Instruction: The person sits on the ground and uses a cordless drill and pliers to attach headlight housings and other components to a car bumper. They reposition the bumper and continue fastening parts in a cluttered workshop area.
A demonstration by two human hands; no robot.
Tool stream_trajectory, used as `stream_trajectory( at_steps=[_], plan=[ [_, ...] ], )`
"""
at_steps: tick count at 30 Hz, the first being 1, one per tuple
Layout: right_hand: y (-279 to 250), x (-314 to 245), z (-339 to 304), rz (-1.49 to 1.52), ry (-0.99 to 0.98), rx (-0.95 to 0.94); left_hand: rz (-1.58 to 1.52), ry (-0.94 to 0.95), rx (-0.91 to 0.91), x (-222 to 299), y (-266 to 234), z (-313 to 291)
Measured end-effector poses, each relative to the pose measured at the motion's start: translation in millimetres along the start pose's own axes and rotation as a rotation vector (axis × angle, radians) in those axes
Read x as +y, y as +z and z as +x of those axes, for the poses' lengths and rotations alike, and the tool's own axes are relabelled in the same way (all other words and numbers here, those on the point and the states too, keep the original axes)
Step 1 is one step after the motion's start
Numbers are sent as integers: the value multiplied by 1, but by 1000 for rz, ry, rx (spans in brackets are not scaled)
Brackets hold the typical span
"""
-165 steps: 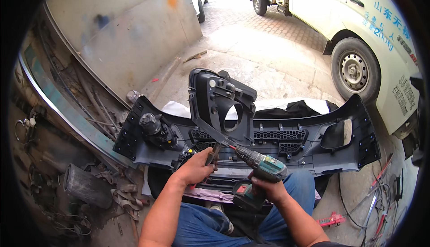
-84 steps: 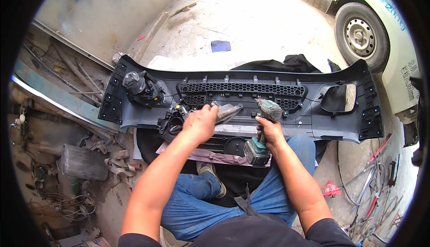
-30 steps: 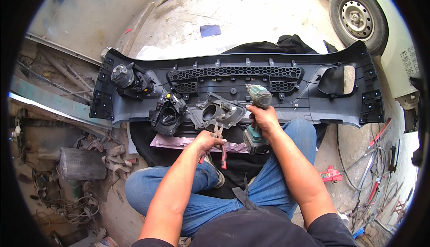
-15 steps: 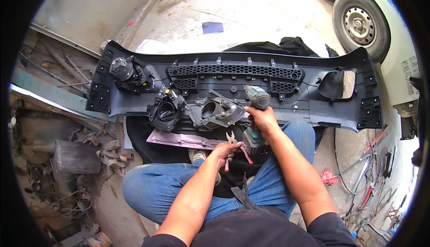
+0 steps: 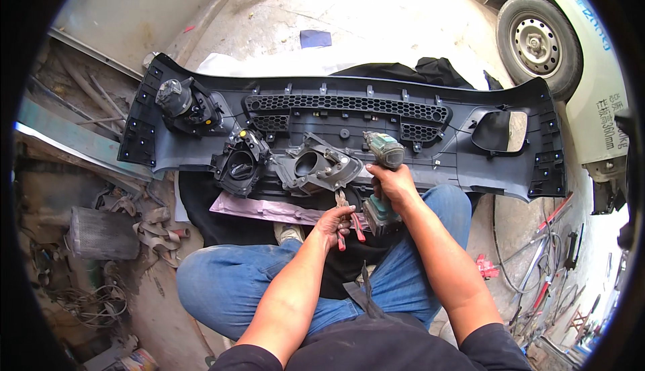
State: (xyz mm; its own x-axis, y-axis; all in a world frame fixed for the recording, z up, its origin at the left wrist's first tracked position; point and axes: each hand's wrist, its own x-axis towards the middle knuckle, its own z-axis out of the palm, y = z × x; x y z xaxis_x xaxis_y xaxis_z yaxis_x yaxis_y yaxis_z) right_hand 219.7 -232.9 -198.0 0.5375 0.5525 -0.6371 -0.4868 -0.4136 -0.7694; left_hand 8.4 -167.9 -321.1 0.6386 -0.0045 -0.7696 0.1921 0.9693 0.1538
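My left hand (image 5: pixel 334 224) is closed on red-handled pliers (image 5: pixel 341 200), whose jaws point away from me at the near edge of a grey lamp housing (image 5: pixel 316 164); whether they touch it I cannot tell. A green and black cordless drill (image 5: pixel 385 150) is gripped in my right hand (image 5: pixel 396 186), its nose over the bumper and its battery end low between my knees. Beneath lies a long black car bumper (image 5: pixel 282 152), inner side up. Left of the grey housing sits a dark lamp unit (image 5: pixel 240 166) with a yellow cap. Another lamp (image 5: pixel 185 102) rests at the bumper's left end.
A pink wrapped strip (image 5: pixel 262 211) lies on black cloth before my legs. At the far right stands a vehicle wheel (image 5: pixel 537 40). Cables and tools (image 5: pixel 544 263) litter the right floor; a mesh cylinder (image 5: pixel 104 233) and scrap lie left. A blue sheet (image 5: pixel 316 39) lies beyond the bumper.
The pliers have swung more upright, their jaws moving up to the grey housing's near edge. My right hand still holds the drill in nearly the same place. The whole view has shifted slightly.
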Motion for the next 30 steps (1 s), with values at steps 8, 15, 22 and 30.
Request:
stream_trajectory(
  at_steps=[8, 15, 22, 30],
  plan=[
    [1, -2, -3, -54, 10, 5, 96, 25, -87, 2, -1, -11],
    [2, -3, -6, -59, 17, -25, 95, 60, -96, 7, -5, -7],
    [1, -2, -9, -87, 34, -21, 32, 117, -129, 5, -12, 11],
    [5, -1, -11, -148, 25, -104, -56, 190, -80, 7, 2, 3]
  ],
)
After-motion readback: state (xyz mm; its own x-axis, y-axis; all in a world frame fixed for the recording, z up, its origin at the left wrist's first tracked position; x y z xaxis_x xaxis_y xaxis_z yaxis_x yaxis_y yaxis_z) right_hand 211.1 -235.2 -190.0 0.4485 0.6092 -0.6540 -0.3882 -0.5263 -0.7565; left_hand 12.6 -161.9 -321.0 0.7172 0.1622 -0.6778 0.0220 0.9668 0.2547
